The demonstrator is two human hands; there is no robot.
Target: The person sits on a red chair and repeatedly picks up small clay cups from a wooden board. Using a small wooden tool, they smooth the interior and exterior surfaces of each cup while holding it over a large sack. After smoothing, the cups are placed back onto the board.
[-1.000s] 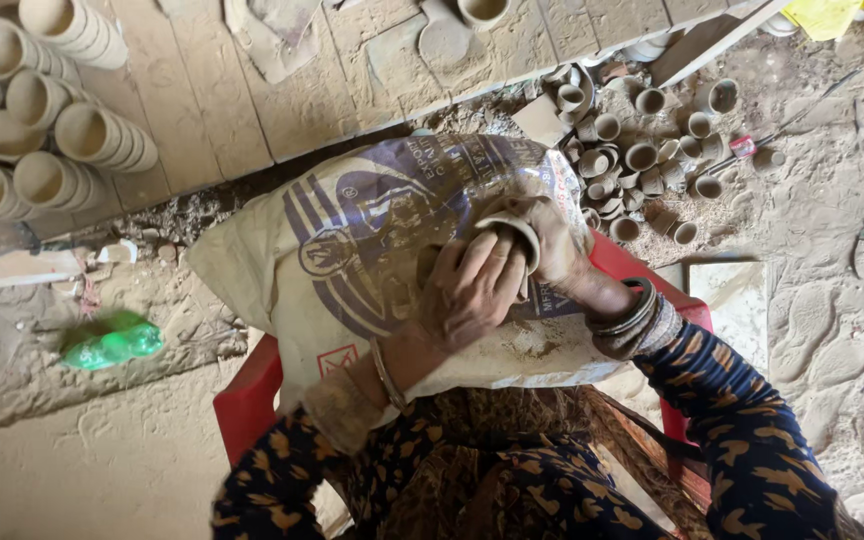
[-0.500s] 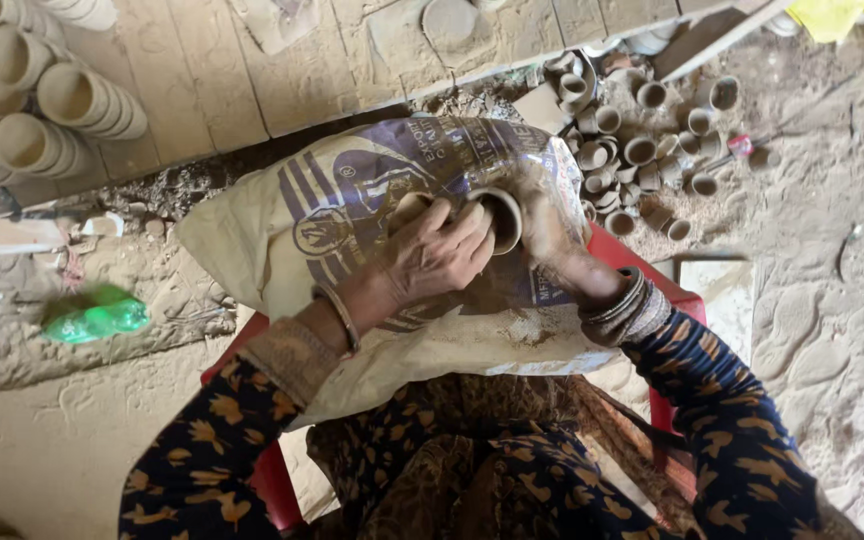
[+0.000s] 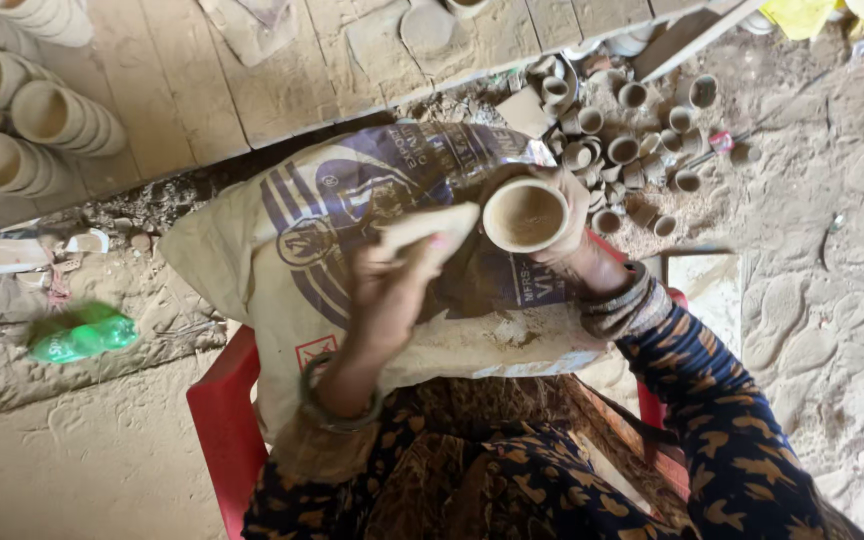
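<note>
**Clay cup held up over a sack-covered lap**

A printed sack (image 3: 352, 240) lies spread across the person's lap and over the red plastic chair (image 3: 220, 420), apparently as a working cover that takes the dust and crumbs, since pale clay smears show near its lower edge. Beyond the sack's far edge, a board floor (image 3: 202, 90) carries stacks of nested clay cups (image 3: 42, 110) lying on their sides at its left end, kept off the sandy ground (image 3: 832, 280). A loose heap of smaller cups (image 3: 632, 140) sits on that ground past the sack's far right corner, within reach of the right arm. A green plastic bottle (image 3: 82, 335) lies on the ground well to the left of the chair.

The right hand (image 3: 572, 225) holds a single clay cup (image 3: 525, 215) above the sack's right half, its mouth tipped toward the camera so the inside shows; its grip is wrapped round the cup's wall from behind, wrist bent upward. The left hand (image 3: 397, 285) is raised beside the cup, forearm upright, its grip pinched on a pale flat piece (image 3: 432, 228), perhaps a cloth or pad, whose tip is just beside the cup's rim.
</note>
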